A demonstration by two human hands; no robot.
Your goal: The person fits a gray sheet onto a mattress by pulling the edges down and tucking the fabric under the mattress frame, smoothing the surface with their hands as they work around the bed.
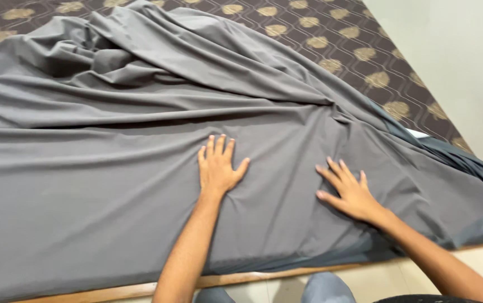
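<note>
Pressing left hand (218, 170), right hand (349, 191) flat, fingers (219, 147) spread, on grey sheet (84, 185).

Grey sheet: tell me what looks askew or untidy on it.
The grey sheet lies crooked on the patterned mattress, leaving its far right corner bare. It is bunched into folds at top left, smoother under the left hand and right hand, both pressed flat.
</note>
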